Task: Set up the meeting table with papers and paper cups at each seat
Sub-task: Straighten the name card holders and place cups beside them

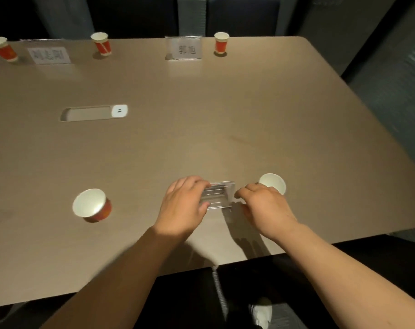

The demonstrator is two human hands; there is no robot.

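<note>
Both bare forearms reach in from the near edge over the tan meeting table [225, 129], and the two hands meet at a clear acrylic name-card stand [219, 194] resting on the tabletop close to the near edge. On the left side of the stand, the left hand [184, 206] curls round its end, fingers over the top and the thumb tip pressed against the near face. On the right, the right hand [264, 206] has its fingers curled at the stand's other end; blur hides whether the fingertips actually touch it, so its grip cannot be told. Going left to right along the near side, a red paper cup with a white inside [92, 205] stands well left of the hands, and a second white-rimmed paper cup [273, 183] stands just beyond the right hand, partly hidden by its knuckles. In the middle of the table, left of centre, lies a recessed cable slot [88, 113] with a white socket plate [119, 111] at its right end. Along the far edge, from left to right, stand a red paper cup [3, 49], a blurred white name card [49, 55], another red paper cup [101, 43], a clear stand holding a printed name card [184, 48], and a last red paper cup [221, 43].
</note>
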